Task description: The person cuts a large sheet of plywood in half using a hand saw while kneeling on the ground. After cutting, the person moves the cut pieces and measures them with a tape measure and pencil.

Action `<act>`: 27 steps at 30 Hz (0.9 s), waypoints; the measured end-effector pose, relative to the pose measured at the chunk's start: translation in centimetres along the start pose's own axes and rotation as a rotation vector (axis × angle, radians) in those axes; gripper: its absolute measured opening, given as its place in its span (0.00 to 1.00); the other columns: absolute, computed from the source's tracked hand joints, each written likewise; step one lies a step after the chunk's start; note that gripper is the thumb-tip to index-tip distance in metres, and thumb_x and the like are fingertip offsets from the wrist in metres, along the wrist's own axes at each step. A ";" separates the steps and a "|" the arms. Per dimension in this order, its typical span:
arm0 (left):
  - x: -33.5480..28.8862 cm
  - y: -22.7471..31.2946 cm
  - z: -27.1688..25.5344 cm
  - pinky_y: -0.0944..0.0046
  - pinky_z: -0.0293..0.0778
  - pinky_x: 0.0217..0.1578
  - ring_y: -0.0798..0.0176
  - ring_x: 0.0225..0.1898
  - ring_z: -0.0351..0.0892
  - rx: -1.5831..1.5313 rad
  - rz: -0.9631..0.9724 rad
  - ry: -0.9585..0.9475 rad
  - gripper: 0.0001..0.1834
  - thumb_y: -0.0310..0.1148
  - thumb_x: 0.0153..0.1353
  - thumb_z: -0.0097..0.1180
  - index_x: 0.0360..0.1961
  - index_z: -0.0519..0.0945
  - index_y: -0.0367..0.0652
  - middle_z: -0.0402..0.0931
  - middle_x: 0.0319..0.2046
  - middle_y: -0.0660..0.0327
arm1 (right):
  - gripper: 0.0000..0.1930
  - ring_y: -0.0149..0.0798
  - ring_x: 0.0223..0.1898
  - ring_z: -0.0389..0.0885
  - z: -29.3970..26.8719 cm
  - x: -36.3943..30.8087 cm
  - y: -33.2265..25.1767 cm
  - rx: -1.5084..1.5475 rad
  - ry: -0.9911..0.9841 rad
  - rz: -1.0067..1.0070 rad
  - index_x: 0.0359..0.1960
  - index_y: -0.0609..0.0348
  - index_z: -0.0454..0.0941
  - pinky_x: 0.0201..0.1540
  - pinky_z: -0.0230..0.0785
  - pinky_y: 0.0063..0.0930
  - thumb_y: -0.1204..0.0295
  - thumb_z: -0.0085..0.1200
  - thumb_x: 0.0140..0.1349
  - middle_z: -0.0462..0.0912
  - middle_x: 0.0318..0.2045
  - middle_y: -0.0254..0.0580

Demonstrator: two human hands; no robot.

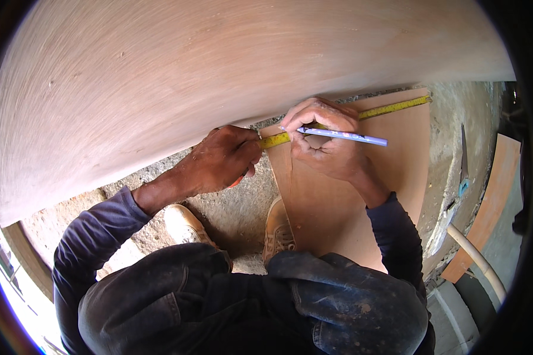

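My left hand (228, 157) is closed around a tape measure, whose orange-red case (237, 181) peeks out below the fingers. The yellow blade (395, 109) runs right across a thin plywood piece (349, 207), its end at the piece's far right corner. In my right hand (331, 139) a lilac patterned pencil (361, 138) is pinched, its tip at the board near the left edge. That hand rests over the blade and covers part of it. A faint line runs down the plywood close to its left edge.
A large plywood sheet (237, 65) spans the far side. On the right lie a saw-like dark blade (464, 151) with a blue part, a narrow wood strip (485, 207) and a pale curved stick (477, 257). My shoes (278, 228) stand on rough concrete (237, 216), one beside the plywood piece's edge.
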State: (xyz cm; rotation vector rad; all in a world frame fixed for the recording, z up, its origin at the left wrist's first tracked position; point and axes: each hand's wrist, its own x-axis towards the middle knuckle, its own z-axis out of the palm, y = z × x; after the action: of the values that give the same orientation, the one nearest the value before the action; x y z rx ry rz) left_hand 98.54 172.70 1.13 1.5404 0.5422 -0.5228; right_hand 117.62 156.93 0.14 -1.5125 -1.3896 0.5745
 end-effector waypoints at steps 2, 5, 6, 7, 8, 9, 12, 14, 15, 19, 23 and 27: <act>0.2 0.0 -0.2 0.59 0.77 0.35 0.65 0.29 0.82 0.020 -0.008 -0.023 0.21 0.38 0.76 0.41 0.31 0.79 0.35 0.80 0.25 0.57 | 0.12 0.37 0.35 0.88 0.1 0.2 0.1 -0.004 -0.015 0.011 0.31 0.58 0.79 0.39 0.80 0.29 0.88 0.65 0.48 0.88 0.35 0.43; 0.3 0.1 -0.2 0.59 0.77 0.37 0.65 0.31 0.82 -0.017 -0.053 -0.038 0.21 0.39 0.76 0.40 0.31 0.78 0.36 0.80 0.26 0.59 | 0.12 0.37 0.35 0.88 0.1 0.3 0.3 -0.013 -0.039 0.024 0.30 0.57 0.77 0.38 0.80 0.30 0.87 0.67 0.48 0.88 0.33 0.43; 0.4 0.1 -0.2 0.59 0.77 0.38 0.66 0.32 0.82 -0.038 -0.077 -0.044 0.21 0.40 0.76 0.40 0.32 0.78 0.37 0.80 0.26 0.59 | 0.12 0.37 0.35 0.88 0.1 0.3 0.3 -0.023 -0.064 0.025 0.30 0.57 0.77 0.38 0.80 0.30 0.86 0.67 0.48 0.87 0.33 0.42; 0.4 0.1 -0.3 0.60 0.77 0.39 0.66 0.33 0.82 -0.046 -0.099 -0.047 0.21 0.40 0.76 0.40 0.32 0.78 0.37 0.80 0.26 0.60 | 0.12 0.37 0.35 0.88 0.1 0.3 0.3 -0.025 -0.076 0.019 0.30 0.57 0.77 0.37 0.79 0.30 0.86 0.67 0.48 0.87 0.33 0.42; 0.5 0.1 -0.3 0.60 0.77 0.40 0.66 0.33 0.82 -0.051 -0.124 -0.053 0.21 0.40 0.76 0.41 0.32 0.78 0.38 0.80 0.27 0.60 | 0.12 0.37 0.34 0.88 0.1 0.3 0.3 -0.032 -0.092 0.018 0.30 0.57 0.77 0.37 0.79 0.30 0.86 0.67 0.48 0.87 0.33 0.42; 0.5 0.1 -0.3 0.60 0.77 0.41 0.67 0.34 0.82 -0.059 -0.142 -0.056 0.21 0.41 0.76 0.41 0.32 0.78 0.38 0.79 0.27 0.60 | 0.12 0.37 0.34 0.88 0.2 0.3 0.3 -0.021 -0.091 0.019 0.30 0.57 0.77 0.37 0.79 0.29 0.86 0.67 0.49 0.87 0.33 0.42; 0.4 0.1 -0.5 0.60 0.76 0.42 0.68 0.34 0.81 -0.067 -0.137 -0.075 0.20 0.42 0.76 0.42 0.33 0.79 0.39 0.79 0.27 0.61 | 0.12 0.37 0.33 0.88 0.3 0.4 0.3 -0.002 -0.092 0.049 0.29 0.57 0.78 0.36 0.79 0.30 0.85 0.67 0.48 0.88 0.32 0.40; 0.4 0.1 -0.6 0.59 0.75 0.41 0.68 0.33 0.80 -0.064 -0.130 -0.080 0.21 0.42 0.76 0.43 0.33 0.79 0.39 0.79 0.27 0.61 | 0.11 0.38 0.32 0.88 0.4 0.5 0.3 0.012 -0.086 0.077 0.28 0.56 0.79 0.35 0.79 0.30 0.83 0.67 0.45 0.88 0.32 0.39; 0.4 0.2 -0.6 0.59 0.74 0.41 0.69 0.33 0.79 -0.056 -0.136 -0.083 0.21 0.42 0.76 0.43 0.32 0.79 0.39 0.79 0.27 0.61 | 0.11 0.38 0.32 0.88 0.4 0.5 0.3 0.011 -0.092 0.079 0.28 0.56 0.79 0.35 0.79 0.30 0.83 0.67 0.45 0.88 0.32 0.39; 0.4 0.3 -0.8 0.60 0.73 0.39 0.69 0.31 0.77 -0.076 -0.156 -0.078 0.20 0.41 0.74 0.44 0.31 0.79 0.40 0.79 0.27 0.61 | 0.11 0.35 0.33 0.88 0.4 0.5 0.4 0.007 -0.123 0.071 0.28 0.57 0.78 0.36 0.79 0.29 0.85 0.67 0.47 0.88 0.31 0.40; 0.5 0.4 -0.9 0.60 0.72 0.38 0.68 0.31 0.76 -0.101 -0.124 -0.078 0.19 0.41 0.72 0.45 0.29 0.79 0.40 0.79 0.26 0.61 | 0.12 0.34 0.32 0.87 0.3 0.6 0.4 0.004 -0.141 0.065 0.28 0.58 0.77 0.35 0.79 0.27 0.87 0.67 0.48 0.87 0.32 0.41; 0.6 0.5 -0.9 0.60 0.72 0.37 0.68 0.30 0.76 -0.086 -0.181 -0.046 0.19 0.40 0.71 0.45 0.28 0.79 0.41 0.79 0.26 0.61 | 0.11 0.33 0.32 0.87 0.4 0.6 0.4 -0.001 -0.144 0.096 0.28 0.58 0.78 0.35 0.79 0.27 0.86 0.66 0.48 0.88 0.32 0.41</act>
State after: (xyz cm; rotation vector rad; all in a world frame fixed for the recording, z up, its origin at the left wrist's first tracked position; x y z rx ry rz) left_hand 99.33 173.56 1.23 1.4016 0.6646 -0.6636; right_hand 117.68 157.66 -0.25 -1.5702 -1.4314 0.7555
